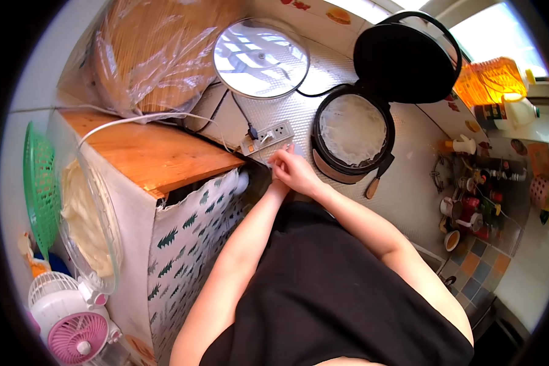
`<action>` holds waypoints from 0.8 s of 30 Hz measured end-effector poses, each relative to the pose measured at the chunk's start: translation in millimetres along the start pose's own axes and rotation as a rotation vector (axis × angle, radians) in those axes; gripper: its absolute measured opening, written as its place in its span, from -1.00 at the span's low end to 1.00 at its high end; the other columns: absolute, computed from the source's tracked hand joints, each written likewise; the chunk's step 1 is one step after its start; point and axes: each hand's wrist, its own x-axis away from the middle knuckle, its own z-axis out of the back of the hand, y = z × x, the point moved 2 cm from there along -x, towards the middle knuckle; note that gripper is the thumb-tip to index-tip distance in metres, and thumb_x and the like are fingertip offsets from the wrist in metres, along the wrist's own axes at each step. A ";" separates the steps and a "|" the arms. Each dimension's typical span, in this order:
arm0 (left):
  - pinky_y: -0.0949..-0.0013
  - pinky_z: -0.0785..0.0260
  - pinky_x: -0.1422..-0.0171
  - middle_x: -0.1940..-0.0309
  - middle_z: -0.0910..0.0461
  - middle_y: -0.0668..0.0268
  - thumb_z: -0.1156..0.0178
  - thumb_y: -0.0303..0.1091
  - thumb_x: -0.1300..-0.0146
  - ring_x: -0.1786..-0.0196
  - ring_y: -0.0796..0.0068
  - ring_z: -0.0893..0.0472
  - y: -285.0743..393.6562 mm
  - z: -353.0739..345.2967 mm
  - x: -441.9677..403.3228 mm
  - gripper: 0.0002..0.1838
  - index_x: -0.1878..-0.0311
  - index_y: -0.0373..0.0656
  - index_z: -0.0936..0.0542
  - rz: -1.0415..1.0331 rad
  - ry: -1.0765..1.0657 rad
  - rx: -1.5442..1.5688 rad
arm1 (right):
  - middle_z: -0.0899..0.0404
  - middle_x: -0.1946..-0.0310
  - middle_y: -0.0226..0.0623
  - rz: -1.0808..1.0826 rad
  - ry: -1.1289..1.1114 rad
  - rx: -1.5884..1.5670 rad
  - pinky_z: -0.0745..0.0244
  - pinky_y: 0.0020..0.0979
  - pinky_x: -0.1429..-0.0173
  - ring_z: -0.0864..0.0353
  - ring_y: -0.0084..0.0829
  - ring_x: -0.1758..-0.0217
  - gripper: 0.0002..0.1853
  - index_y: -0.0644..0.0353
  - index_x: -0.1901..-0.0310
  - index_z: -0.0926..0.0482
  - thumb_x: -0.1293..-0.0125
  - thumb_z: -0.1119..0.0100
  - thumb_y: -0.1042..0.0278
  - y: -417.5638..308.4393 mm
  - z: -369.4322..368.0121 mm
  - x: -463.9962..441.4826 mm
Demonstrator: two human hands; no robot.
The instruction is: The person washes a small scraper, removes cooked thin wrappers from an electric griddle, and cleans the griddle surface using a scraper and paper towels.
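Note:
My right hand [296, 171] is laid across my left wrist, in front of my body, at the counter edge. Its fingers are curled, and what they hold, if anything, is hidden. Most of my left hand [276, 177] is covered by the right one, so its fingers cannot be made out. Just beyond both hands lies a white power strip [280, 130] with a black plug in it. To their right stands a round electric baking pan [320, 155], its black lid [405, 58] raised. A pale, whitish round layer [352, 129] fills the pan.
A wooden-handled tool [372, 188] lies beside the pan. A glass lid [261, 58] stands behind, near a plastic-wrapped wooden board [158, 55]. On the left are a wooden top [152, 149], a bowl of dough [88, 213], a green basket [39, 189] and a fan [76, 329].

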 end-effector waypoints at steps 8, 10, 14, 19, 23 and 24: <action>0.10 -0.14 -0.43 -0.24 -0.36 -0.03 -0.15 -0.55 0.03 -0.30 -0.04 -0.33 23.2 31.9 -34.1 -0.26 -0.34 -0.26 -0.28 0.126 0.110 -0.066 | -0.38 0.59 -0.31 -0.427 0.600 0.083 -0.40 -0.32 0.37 -0.45 -0.33 0.53 -0.80 0.15 0.15 -0.42 -0.17 -0.12 0.48 65.7 67.3 137.7; 0.12 -0.13 -0.45 -0.27 -0.33 -0.06 -0.17 -0.52 0.04 -0.33 -0.04 -0.31 2.5 32.3 -48.5 -0.22 -0.36 -0.29 -0.24 0.126 0.143 -0.057 | -0.44 0.45 -0.27 -0.610 0.726 0.176 -0.42 -0.27 0.28 -0.49 -0.29 0.41 -0.76 0.18 0.13 -0.41 -0.16 -0.13 0.49 87.1 79.7 170.5; 0.14 -0.10 -0.48 -0.32 -0.29 -0.11 -0.15 -0.50 0.03 -0.38 -0.05 -0.27 -31.1 48.0 -82.9 -0.23 -0.35 -0.34 -0.23 0.196 0.130 -0.008 | -0.38 0.02 0.00 -0.760 0.818 0.428 -0.37 -0.19 -0.13 -0.42 -0.06 -0.06 -0.56 0.29 -0.01 -0.35 -0.12 -0.28 0.42 134.4 92.5 210.5; 0.14 -0.14 -0.44 -0.27 -0.32 -0.09 -0.12 -0.48 -0.02 -0.35 -0.04 -0.29 -26.1 66.6 -103.6 -0.36 -0.26 -0.29 -0.33 0.226 0.116 0.019 | -0.34 -0.09 0.05 -0.921 0.787 0.496 -0.27 -0.12 -0.30 -0.32 0.04 -0.21 -0.30 0.29 -0.22 -0.22 -0.12 -0.36 0.27 158.6 101.8 206.0; 0.15 -0.21 -0.37 -0.15 -0.38 -0.06 -0.12 -0.50 -0.03 -0.23 0.00 -0.39 18.4 61.4 -90.5 -0.47 -0.17 -0.23 -0.40 0.137 0.041 0.106 | -0.32 -0.10 0.05 -0.921 0.739 0.522 -0.32 -0.06 -0.26 -0.35 0.06 -0.19 -0.26 0.18 -0.31 -0.13 -0.15 -0.31 0.32 171.3 108.4 198.8; 0.15 -0.23 -0.36 -0.14 -0.38 -0.07 -0.12 -0.50 -0.04 -0.22 0.01 -0.40 32.1 58.3 -85.0 -0.47 -0.16 -0.23 -0.40 0.126 0.004 0.155 | -0.31 -0.11 0.09 -0.937 0.724 0.467 -0.33 -0.06 -0.25 -0.37 0.09 -0.17 -0.28 0.16 -0.31 -0.13 -0.16 -0.27 0.33 173.8 110.1 198.2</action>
